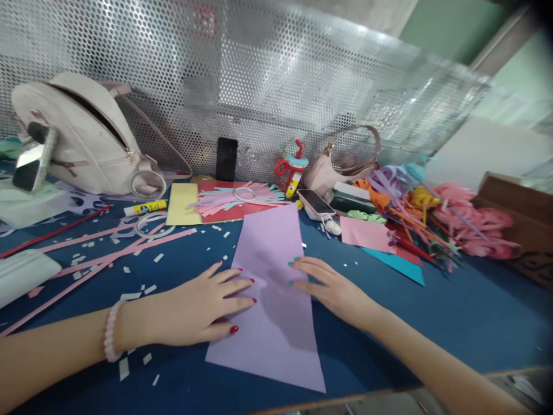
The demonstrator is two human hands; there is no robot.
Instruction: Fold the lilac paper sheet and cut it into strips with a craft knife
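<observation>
A long sheet of purple paper (276, 340) lies on the blue table in front of me, its far end reaching a red sheet. My left hand (207, 302) rests at the paper's left side with fingers spread, the fingertips on its surface. A beaded bracelet (113, 331) circles that wrist. From the right, my right hand (332, 288) reaches over the paper's right edge, fingers stretched and slightly bent, with nothing held. Its fingertips hover over or touch the sheet; I cannot tell which. A shadow falls on the paper between the hands.
Behind the paper lie a yellow sheet (181, 204), cut paper strips (228, 199) and a glue stick (145, 208). A backpack (86, 138) stands at left, a handbag (341, 167) at back right. Phones, tape rolls, pink flowers (470, 219) and white scraps surround the work spot.
</observation>
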